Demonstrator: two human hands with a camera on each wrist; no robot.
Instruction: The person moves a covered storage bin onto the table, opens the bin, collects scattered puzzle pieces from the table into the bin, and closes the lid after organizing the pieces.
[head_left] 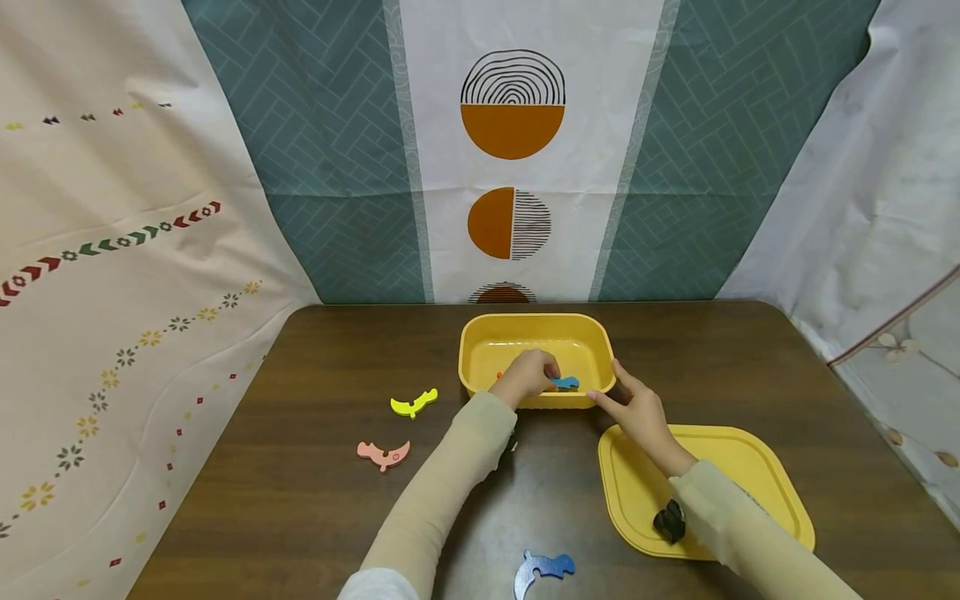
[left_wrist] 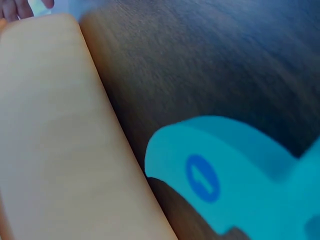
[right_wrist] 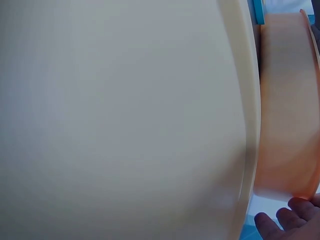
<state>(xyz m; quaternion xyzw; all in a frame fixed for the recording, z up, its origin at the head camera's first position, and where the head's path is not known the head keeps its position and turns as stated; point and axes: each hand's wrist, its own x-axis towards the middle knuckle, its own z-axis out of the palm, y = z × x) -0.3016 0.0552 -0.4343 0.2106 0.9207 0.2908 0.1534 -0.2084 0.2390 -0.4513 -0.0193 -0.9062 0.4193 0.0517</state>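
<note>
My left hand reaches into the yellow box, its fingers pinching a small light-blue piece close to the front wall. An orange bit shows beside that hand, mostly hidden behind it. At the box's front right corner, my right hand grips the rim, thumb at the front and fingers on the right side. Its fingertips also appear against the box wall in the right wrist view. A cyan curved piece with a round printed mark lies on the table near the left sleeve in the left wrist view.
A yellow lid lies under the right forearm. Left of the box are a bright yellow curved piece and a pink one. A dark blue curved piece sits near the front. Patterned curtains hang behind the table.
</note>
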